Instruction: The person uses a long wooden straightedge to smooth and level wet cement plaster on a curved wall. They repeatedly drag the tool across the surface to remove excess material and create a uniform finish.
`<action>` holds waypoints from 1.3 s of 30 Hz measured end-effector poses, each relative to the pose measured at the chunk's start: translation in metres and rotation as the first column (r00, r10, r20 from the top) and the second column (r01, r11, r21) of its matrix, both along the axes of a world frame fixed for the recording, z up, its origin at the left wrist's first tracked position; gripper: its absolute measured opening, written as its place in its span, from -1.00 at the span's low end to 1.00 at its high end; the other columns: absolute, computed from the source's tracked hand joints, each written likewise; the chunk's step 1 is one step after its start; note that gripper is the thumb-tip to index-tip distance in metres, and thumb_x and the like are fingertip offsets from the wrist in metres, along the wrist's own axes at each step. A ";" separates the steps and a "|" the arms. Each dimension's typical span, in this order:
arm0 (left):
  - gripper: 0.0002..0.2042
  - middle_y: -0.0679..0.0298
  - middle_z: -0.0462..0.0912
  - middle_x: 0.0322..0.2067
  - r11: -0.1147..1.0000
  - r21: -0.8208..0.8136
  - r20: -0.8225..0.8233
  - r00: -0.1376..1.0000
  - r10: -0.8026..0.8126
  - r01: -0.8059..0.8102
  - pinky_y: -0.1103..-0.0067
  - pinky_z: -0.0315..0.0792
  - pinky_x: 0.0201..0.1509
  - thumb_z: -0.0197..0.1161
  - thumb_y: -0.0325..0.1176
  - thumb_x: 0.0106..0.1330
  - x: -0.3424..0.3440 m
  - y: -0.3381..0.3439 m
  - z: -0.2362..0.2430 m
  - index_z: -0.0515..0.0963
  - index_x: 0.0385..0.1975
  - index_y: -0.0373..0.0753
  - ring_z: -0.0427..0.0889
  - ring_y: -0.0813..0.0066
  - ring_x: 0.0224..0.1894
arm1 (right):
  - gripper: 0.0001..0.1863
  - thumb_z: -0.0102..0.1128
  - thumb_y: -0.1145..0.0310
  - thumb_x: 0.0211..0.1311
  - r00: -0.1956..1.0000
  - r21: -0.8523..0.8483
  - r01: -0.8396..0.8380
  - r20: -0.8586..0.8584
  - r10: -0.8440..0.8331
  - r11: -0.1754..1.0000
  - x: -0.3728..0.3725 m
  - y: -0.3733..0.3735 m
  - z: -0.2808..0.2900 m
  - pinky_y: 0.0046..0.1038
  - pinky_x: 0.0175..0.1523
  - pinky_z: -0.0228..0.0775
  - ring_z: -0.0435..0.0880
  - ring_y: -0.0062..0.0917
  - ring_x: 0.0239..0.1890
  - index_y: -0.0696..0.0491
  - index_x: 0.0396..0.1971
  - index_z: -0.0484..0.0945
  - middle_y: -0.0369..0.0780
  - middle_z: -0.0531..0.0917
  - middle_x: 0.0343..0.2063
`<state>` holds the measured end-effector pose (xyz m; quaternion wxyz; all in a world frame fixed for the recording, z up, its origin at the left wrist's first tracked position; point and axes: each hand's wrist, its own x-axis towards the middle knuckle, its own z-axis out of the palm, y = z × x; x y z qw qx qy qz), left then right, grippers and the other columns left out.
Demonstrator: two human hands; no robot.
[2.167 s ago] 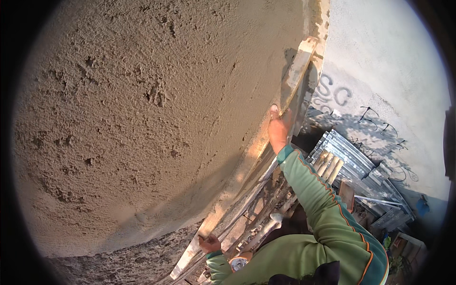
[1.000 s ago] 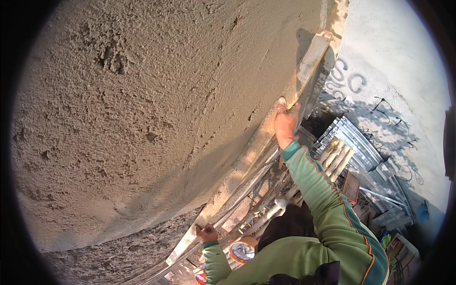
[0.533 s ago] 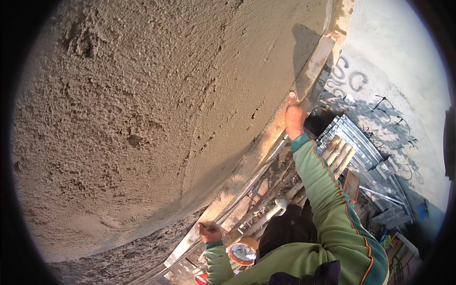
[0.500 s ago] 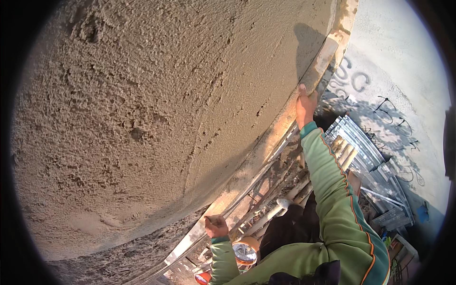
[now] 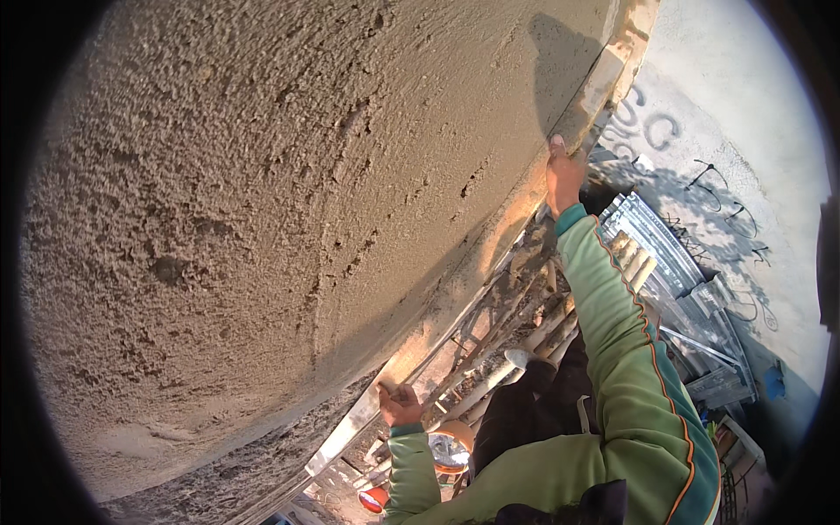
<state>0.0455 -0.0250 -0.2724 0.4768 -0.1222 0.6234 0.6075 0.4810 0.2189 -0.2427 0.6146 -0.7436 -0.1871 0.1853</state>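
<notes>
A long, straight wooden board (image 5: 426, 335), smeared with mortar, runs diagonally along the edge of a freshly plastered wall (image 5: 262, 201). My right hand (image 5: 566, 179) grips it at the upper part, thumb lying on the face turned to me and fingers wrapped behind. Lower down, my left hand (image 5: 401, 407) holds the same board near its bottom end, its fingers curled and partly hidden. The plaster is smoother beside the board and rough and pitted farther left. Above my right hand, the arm and hand cast a shadow on the wall.
Below are scaffold poles (image 5: 490, 389) and an orange-rimmed bucket (image 5: 451, 444). Corrugated metal sheets (image 5: 661, 254) lean at the right by a pale wall (image 5: 744, 114) with dark scrawls. A small red object (image 5: 374, 499) lies near the bottom.
The view has shifted, so the plaster's pits appear farther left and slightly lower. Both hands sit slightly higher in the picture, still on the board. The left hand's fingers look a little less tightly curled.
</notes>
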 end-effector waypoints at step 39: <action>-0.72 0.26 0.58 -0.45 0.984 -0.109 0.031 0.989 0.146 -0.141 0.46 0.53 -0.31 0.15 -0.03 0.29 -0.048 -0.017 -0.061 0.53 -0.32 -0.13 0.53 0.37 -0.38 | -0.39 0.11 0.20 0.31 0.994 0.258 -0.044 -0.085 0.068 0.965 -0.004 0.012 -0.078 -0.37 0.11 0.28 0.46 -0.27 0.01 0.35 0.16 0.20 0.09 0.41 0.03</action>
